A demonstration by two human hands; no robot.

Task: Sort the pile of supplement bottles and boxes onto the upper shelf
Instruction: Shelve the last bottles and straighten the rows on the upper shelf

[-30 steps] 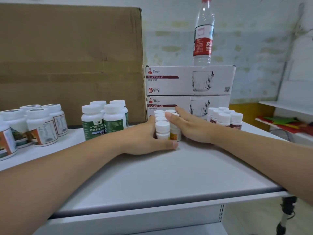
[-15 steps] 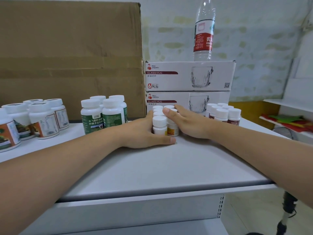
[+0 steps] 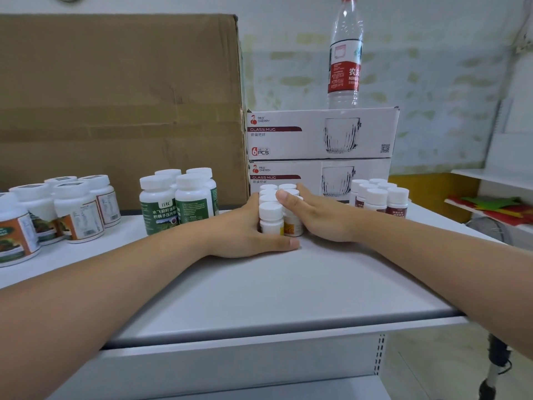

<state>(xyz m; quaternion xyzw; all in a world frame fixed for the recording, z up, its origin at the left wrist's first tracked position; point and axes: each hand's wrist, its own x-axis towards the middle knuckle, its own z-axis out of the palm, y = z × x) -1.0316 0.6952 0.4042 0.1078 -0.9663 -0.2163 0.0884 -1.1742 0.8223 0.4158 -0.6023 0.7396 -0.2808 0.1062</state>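
Note:
A tight cluster of small white-capped bottles (image 3: 271, 215) stands on the white upper shelf (image 3: 259, 290), some with orange labels. My left hand (image 3: 245, 235) cups the cluster's left side, thumb stretched along the shelf in front. My right hand (image 3: 320, 217) presses against its right side, fingers over the caps. Both hands squeeze the group together. To the left stand green-labelled bottles (image 3: 178, 200) and orange-labelled bottles (image 3: 78, 209). Dark-red-labelled small bottles (image 3: 377, 197) stand to the right.
A big cardboard box (image 3: 121, 105) fills the back left. Two stacked glass-mug boxes (image 3: 320, 134) sit behind the cluster, with a water bottle (image 3: 344, 59) on top. The shelf's front edge (image 3: 282, 327) runs below my forearms. Another shelf with coloured items (image 3: 496, 209) is at the right.
Both hands stay clamped on the small bottle cluster, which has barely shifted on the shelf. The camera view has moved slightly.

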